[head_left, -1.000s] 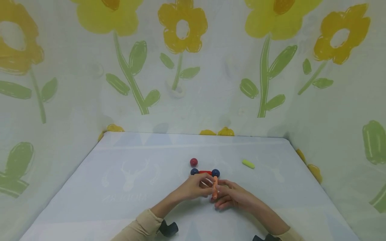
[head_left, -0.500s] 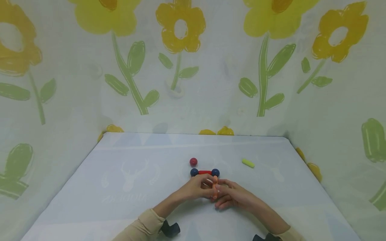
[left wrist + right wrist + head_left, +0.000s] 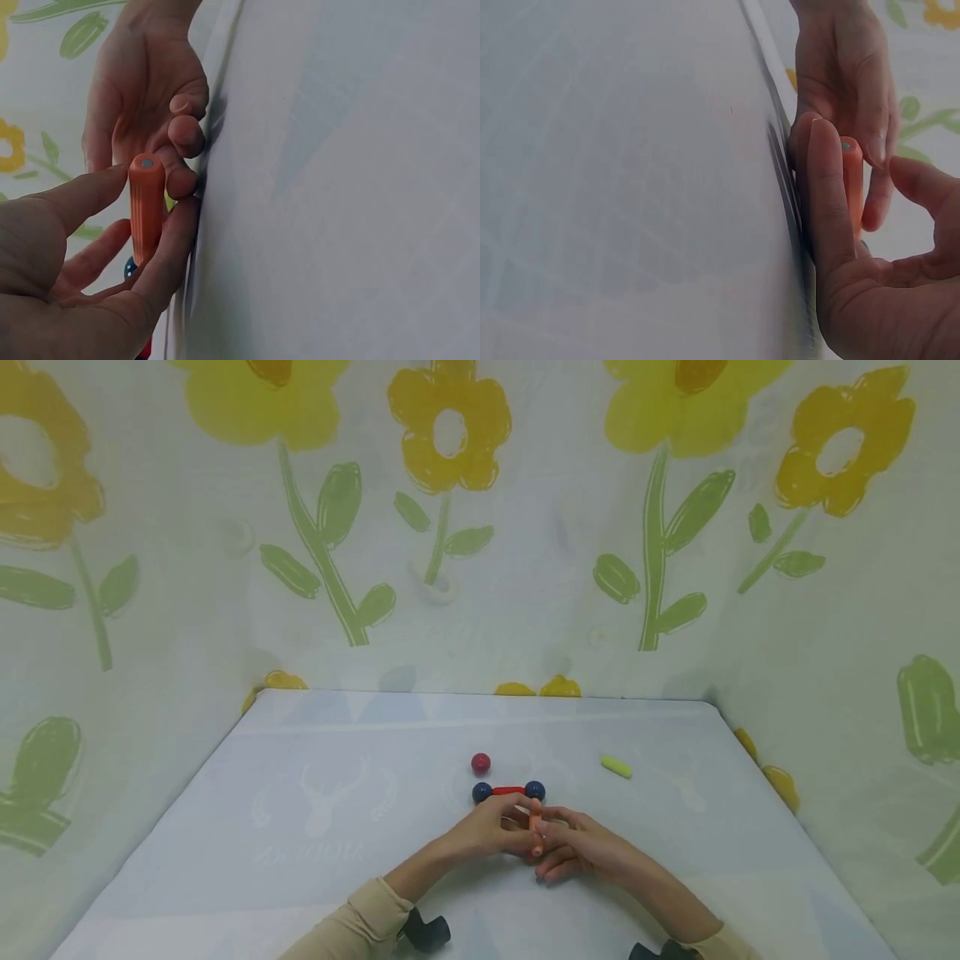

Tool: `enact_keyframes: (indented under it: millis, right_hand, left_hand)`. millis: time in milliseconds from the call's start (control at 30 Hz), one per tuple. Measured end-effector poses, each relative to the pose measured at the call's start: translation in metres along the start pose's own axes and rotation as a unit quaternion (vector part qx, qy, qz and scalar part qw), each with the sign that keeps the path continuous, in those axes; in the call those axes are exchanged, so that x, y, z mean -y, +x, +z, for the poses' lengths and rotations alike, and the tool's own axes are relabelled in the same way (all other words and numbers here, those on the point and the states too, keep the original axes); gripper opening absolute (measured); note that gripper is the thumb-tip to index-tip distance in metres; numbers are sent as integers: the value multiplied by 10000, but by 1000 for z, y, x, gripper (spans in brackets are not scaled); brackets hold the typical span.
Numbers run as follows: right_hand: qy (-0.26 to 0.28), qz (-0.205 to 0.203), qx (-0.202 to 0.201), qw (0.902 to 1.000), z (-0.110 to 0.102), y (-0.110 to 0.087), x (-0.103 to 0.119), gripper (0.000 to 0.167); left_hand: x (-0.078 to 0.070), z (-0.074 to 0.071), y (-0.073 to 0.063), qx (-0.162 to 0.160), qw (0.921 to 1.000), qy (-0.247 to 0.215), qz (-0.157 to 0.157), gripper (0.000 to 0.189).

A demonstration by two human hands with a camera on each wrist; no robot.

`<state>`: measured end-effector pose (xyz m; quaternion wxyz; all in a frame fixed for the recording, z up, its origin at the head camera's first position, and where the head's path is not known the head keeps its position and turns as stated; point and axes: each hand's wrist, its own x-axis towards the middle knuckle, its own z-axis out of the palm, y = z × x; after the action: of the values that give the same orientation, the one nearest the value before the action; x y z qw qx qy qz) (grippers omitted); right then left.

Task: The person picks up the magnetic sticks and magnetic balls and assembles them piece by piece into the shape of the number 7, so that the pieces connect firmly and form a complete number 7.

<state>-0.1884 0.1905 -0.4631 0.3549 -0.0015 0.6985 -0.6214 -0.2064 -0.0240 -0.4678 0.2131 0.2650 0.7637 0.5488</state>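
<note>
Near the table's middle, my left hand (image 3: 489,828) pinches an orange magnetic rod (image 3: 536,820) between thumb and fingers. The rod stands roughly lengthwise to my view, its ribbed side and small metal end (image 3: 148,163) showing in the left wrist view. From the right, my right hand (image 3: 588,849) meets it, thumb and index at the rod and the other fingers loosely curled below. A bit of yellow-green shows between the right fingers. Just beyond the hands lies a red rod (image 3: 508,790) with a navy ball (image 3: 482,792) at its left end and another navy ball (image 3: 535,790) at its right.
A loose red ball (image 3: 481,764) sits behind the left navy ball. Farther right lies a yellow-green rod (image 3: 617,766). The white table (image 3: 225,827) is bounded by flower-printed cloth (image 3: 510,635) at the back and sides.
Both hands stay in nearly the same place. The orange rod has tilted slightly between the fingers, its near end shifting a little to the right.
</note>
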Motion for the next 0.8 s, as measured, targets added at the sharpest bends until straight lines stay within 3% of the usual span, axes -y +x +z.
enact_keyframes:
  millis: [800]
  right_hand:
    - [-386,-193,-28,9991,-2,-3,-1,78]
  left_hand:
    - [3,-1,0,-142,9996,-169,-174,33]
